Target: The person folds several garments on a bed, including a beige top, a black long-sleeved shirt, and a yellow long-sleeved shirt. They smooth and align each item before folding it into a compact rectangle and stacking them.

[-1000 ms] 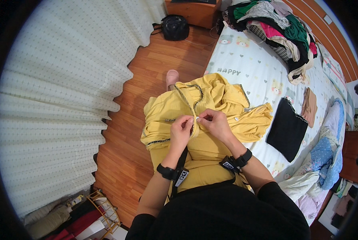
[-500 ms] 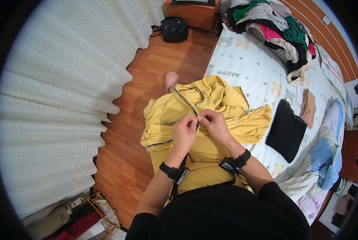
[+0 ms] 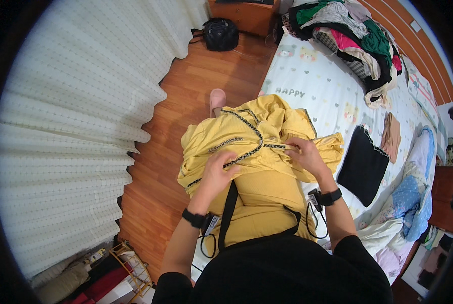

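A yellow shirt with black-and-white trim is spread over my lap and the edge of the bed. Its trimmed front edge curves between my two hands. My left hand rests on the shirt by this trim, thumb and fingers apart around the edge. Farther right, my right hand pinches the shirt at the right end of a trimmed strip. Some fingertips of both hands are hidden by cloth or by the hand itself.
On the bed at right lie a folded black garment, a tan garment and a bunched quilt. A heap of clothes sits at the far end. White curtains hang left; a black bag is on the floor.
My hands were together pinching the trim at the middle. They have moved apart, left hand to the left, right hand to the right, and the trimmed edge now lies in a curve between them.
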The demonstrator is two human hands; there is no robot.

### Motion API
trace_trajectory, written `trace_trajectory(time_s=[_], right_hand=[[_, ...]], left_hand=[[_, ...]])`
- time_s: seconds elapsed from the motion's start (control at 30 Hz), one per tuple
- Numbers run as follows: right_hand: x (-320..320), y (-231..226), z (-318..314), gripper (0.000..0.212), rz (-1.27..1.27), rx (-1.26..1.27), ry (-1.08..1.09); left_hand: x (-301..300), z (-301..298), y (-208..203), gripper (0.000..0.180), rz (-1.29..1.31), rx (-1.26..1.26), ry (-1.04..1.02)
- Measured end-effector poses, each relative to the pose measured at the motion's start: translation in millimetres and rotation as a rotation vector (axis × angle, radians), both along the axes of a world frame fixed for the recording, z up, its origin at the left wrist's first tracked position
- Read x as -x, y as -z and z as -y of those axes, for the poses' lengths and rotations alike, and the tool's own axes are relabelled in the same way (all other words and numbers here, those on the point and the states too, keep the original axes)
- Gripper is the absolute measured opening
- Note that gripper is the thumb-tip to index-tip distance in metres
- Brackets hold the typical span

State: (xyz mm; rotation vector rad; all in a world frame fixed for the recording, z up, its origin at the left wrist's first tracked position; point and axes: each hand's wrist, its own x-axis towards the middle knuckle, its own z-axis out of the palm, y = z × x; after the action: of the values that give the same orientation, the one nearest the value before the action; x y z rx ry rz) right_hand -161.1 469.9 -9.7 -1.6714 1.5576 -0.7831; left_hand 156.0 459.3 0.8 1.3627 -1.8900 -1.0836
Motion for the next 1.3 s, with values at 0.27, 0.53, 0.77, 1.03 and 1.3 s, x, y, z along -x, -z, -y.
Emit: trace_trajectory(time_s=[0.27,0.53,0.77,1.03,1.3], right_hand=[[32,12,-29,0.025,0.076,-0.109,0.116],[5,-6,-22,0.035,0.081,-0.221,-0.060],[2,-1,-46,0.023,0.035,0.046,-0.122],[-7,-71,-14,0.019,0.290,0.176,0.035],[-82,-79,-2,0.014,0.387,0.182,-0.150]], left_hand=[[-33,-12,30,0.019,0.343,0.302,-0.005],[-4,0,-34,0.013,-0.317,-0.229,-0.187],[23,-16,-44,0.012,-0.442,-0.357,-0.205],[24,-10,-59,0.018,-0.721,-0.586,-0.237],[37,-15,-58,0.021,-0.893,-0.621,-0.329]])
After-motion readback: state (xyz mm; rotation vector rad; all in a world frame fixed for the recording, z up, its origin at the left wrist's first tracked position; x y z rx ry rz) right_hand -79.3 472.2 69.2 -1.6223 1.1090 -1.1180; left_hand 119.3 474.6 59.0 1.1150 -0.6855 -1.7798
